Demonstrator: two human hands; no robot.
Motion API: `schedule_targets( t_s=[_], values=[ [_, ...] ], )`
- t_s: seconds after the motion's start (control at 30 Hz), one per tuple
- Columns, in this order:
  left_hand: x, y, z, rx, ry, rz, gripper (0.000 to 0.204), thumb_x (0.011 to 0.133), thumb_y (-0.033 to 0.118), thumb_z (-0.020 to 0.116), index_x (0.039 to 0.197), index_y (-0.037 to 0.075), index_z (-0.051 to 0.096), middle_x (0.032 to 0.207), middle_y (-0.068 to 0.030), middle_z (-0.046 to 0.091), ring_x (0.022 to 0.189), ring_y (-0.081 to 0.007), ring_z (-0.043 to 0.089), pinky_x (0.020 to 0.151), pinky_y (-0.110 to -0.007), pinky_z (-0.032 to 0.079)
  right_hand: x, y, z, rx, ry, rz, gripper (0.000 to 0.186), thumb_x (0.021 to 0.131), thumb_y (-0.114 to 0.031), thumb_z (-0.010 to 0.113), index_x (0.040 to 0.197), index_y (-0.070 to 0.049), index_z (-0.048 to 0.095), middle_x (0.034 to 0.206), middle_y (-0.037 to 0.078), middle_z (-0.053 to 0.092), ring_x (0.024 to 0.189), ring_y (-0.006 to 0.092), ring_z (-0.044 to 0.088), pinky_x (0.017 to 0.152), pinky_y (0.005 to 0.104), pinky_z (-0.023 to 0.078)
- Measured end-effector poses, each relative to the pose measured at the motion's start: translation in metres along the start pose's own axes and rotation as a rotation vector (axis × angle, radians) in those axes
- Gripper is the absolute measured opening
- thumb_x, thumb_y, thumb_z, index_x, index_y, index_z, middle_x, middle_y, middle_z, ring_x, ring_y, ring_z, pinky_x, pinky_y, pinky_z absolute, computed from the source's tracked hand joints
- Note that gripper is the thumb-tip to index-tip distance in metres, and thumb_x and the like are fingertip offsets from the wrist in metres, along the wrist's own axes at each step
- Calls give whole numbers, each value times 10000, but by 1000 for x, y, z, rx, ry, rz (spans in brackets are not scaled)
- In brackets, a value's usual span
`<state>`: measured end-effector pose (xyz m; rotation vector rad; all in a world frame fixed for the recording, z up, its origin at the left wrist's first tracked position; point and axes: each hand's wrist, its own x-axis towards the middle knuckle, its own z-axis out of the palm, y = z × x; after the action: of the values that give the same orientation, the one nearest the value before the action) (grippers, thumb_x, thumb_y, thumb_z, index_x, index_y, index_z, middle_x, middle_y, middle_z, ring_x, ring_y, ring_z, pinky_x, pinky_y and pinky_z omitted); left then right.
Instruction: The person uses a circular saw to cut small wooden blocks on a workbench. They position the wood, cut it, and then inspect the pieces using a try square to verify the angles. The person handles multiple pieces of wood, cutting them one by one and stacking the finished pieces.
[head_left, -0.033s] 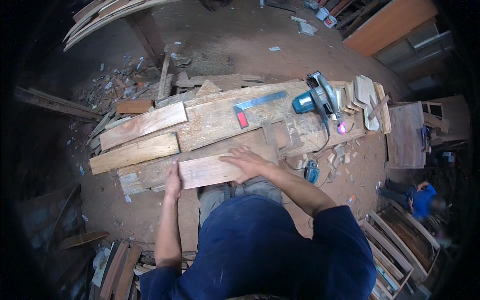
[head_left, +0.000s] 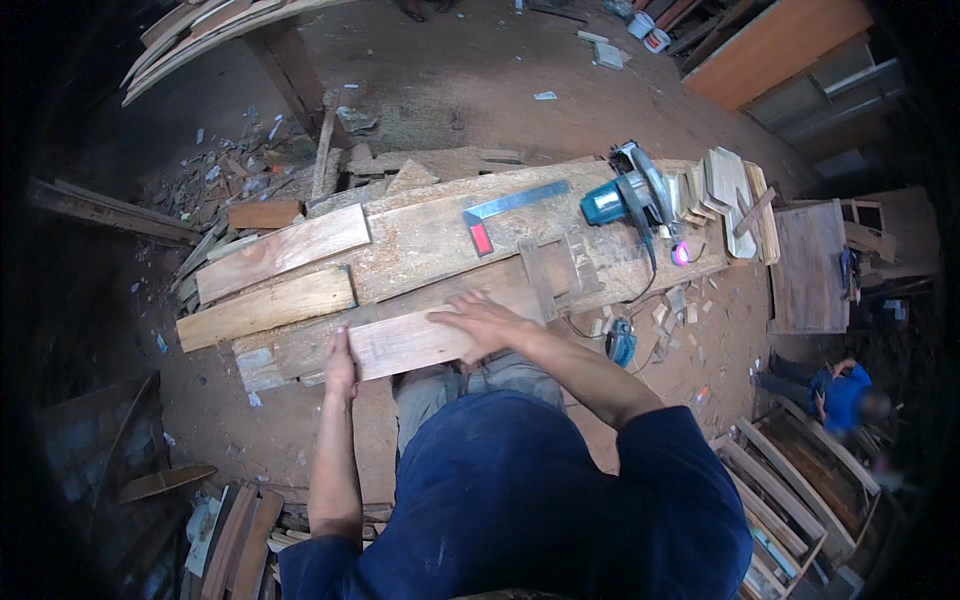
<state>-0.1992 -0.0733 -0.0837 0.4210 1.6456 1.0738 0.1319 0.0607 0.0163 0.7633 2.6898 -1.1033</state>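
A pale wooden board (head_left: 405, 345) lies at the near edge of the workbench, just above my lap. My left hand (head_left: 342, 365) is closed on the board's left end. Across its right part rests my right hand (head_left: 482, 325), flat, with its fingers spread toward the far edge. Beyond the board lies a try square (head_left: 515, 203) with a metal blade and a red-marked handle. To its right stands a teal circular saw (head_left: 625, 195). Two more boards, a reddish one (head_left: 285, 252) and a yellowish one (head_left: 265, 307), lie at the left.
A pink-lit round object (head_left: 681, 253) sits near the saw's cord. Cut wood pieces (head_left: 725, 190) stand at the bench's right end. A second teal power tool (head_left: 621, 343) is on the floor among offcuts. At the far right is a person in blue (head_left: 842, 395).
My right hand has shifted slightly left on the board. The whole view has also moved a little; otherwise things look the same.
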Motion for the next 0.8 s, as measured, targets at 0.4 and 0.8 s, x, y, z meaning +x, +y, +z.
schedule_targets(
  t_s=[0.4,0.8],
  values=[
    [30,-71,-27,51,325,-77,319,1034,242,639,1246,15,708,921,19,648,794,-74,530,739,-243,465,17,35,38,-146,338,322,796,837,-415,772,1483,-54,479,1488,252,458,1430,412,392,1245,563,184],
    [43,-65,104,114,236,119,271,999,178,668,1174,-21,728,961,-64,736,873,-127,635,834,-288,513,-101,172,40,541,935,965,762,856,-507,797,1311,74,605,1220,245,640,1100,352,648,933,458,547]
  ],
)
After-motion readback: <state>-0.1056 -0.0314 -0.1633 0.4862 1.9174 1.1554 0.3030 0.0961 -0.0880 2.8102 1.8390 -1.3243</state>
